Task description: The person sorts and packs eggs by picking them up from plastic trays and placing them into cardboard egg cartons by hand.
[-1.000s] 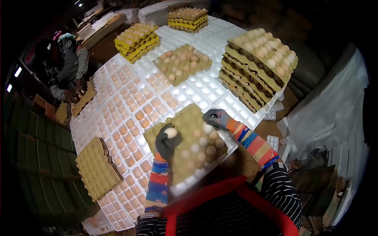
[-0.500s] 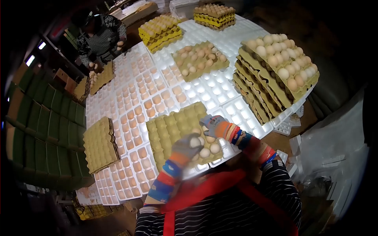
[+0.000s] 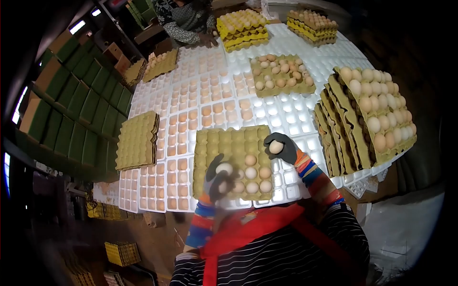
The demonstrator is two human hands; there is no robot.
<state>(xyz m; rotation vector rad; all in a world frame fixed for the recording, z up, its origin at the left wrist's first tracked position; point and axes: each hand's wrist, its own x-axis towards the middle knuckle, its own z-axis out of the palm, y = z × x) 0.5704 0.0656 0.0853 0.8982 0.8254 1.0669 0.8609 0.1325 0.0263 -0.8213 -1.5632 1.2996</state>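
Two light, fragile eggs (image 3: 275, 147); grip sides softly. Left hand (image 3: 212, 178) cups one, right hand (image 3: 287, 150) pinches another beside pulp tray's (image 3: 207, 143) right edge.

Gloved hands were over a cardboard egg tray (image 3: 231, 143), partly filled with eggs. The left hand (image 3: 217, 176) (its fingers somewhat blurred) held a white egg (image 3: 224, 168) above the tray; the right hand (image 3: 282, 147) held a pale egg (image 3: 275, 147) beside its right edge. Around them spread white plastic trays (image 3: 286, 114), many cells holding brownish eggs. A leaning tray stack (image 3: 343, 128) stood at right; a person (image 3: 188, 24) reached in from the far side.
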